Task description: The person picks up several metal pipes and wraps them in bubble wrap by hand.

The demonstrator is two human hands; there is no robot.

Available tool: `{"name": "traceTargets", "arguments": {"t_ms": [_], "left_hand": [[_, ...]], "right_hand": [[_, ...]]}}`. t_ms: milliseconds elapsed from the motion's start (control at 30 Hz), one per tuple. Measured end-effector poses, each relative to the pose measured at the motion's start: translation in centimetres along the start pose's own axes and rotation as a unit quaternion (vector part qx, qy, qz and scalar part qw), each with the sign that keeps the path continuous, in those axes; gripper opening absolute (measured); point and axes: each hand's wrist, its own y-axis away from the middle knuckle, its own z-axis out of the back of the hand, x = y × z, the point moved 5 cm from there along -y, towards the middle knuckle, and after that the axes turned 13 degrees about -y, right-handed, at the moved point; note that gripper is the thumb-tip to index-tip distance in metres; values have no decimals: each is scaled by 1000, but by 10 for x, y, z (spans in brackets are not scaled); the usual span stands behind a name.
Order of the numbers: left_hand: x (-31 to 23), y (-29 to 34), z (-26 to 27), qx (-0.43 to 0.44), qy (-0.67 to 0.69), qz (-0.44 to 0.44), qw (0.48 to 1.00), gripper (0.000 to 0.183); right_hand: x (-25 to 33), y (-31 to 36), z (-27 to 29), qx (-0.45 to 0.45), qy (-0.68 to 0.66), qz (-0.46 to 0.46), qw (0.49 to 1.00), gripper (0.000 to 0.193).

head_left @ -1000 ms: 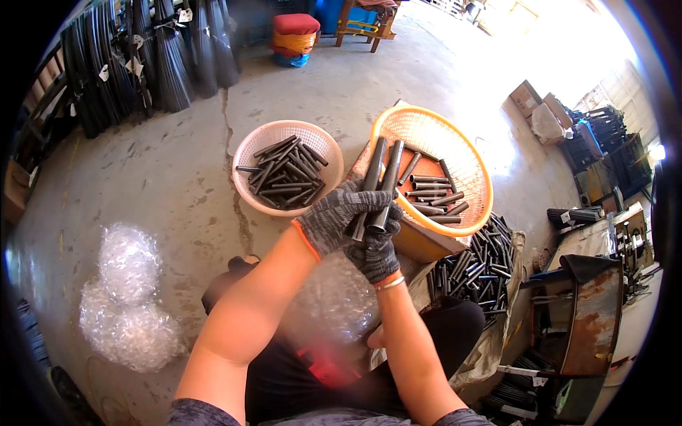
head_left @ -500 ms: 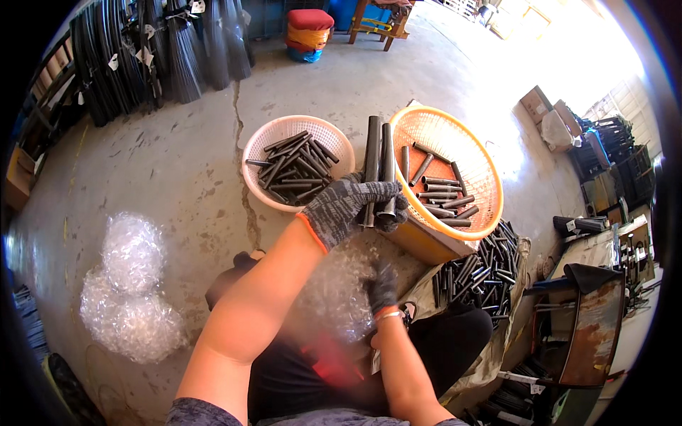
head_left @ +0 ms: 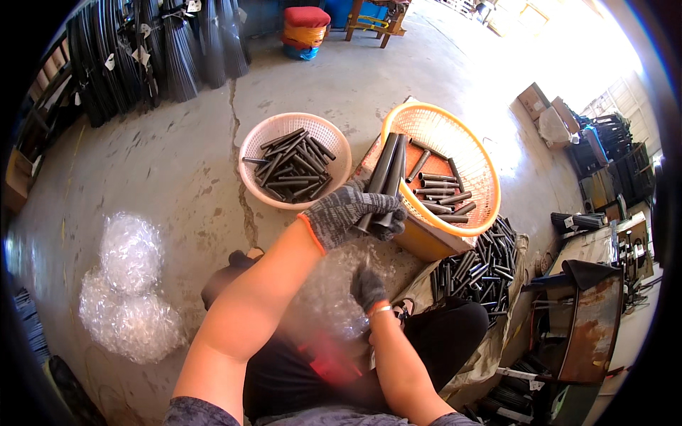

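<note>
My left hand (head_left: 355,210), in a dark grey knit glove with an orange cuff, is wrapped round two black tubes (head_left: 389,167). They point up and slightly right in front of the orange basket (head_left: 492,170). Lower down, my right hand (head_left: 368,285), also gloved, is at the edge of a heap of clear plastic pieces (head_left: 330,295) between my legs. Its fingers look curled in; what they hold, if anything, cannot be made out. Shorter black tubes (head_left: 442,186) lie inside the orange basket. To its left, a pale pink basket (head_left: 344,165) holds several similar tubes (head_left: 291,162).
The orange basket rests on a box (head_left: 433,241). Beside it, many loose black tubes (head_left: 483,263) lie on a sheet (head_left: 419,287). Clear plastic bundles (head_left: 131,291) are on the floor at left. Long dark rods (head_left: 170,57) stand at the back left, near a red-topped stool (head_left: 305,32).
The two tubes in my left hand have dropped a little and tilted to the right. My right hand has moved left, closer to the heap of clear plastic.
</note>
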Motion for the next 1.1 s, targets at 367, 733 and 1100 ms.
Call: {"name": "traceTargets", "arguments": {"t_ms": [367, 733, 1100], "left_hand": [[-6, -11, -12, 3, 18, -44, 999, 22], [-5, -3, -12, 1, 22, -35, 999, 31], [-5, -2, -2, -24, -18, -12, 999, 22]], "right_hand": [[-9, 4, 66, -188, -382, 15, 905, 51], [52, -31, 95, -26, -733, 11, 679, 16], [-107, 54, -119, 220, 122, -50, 966, 59]]}}
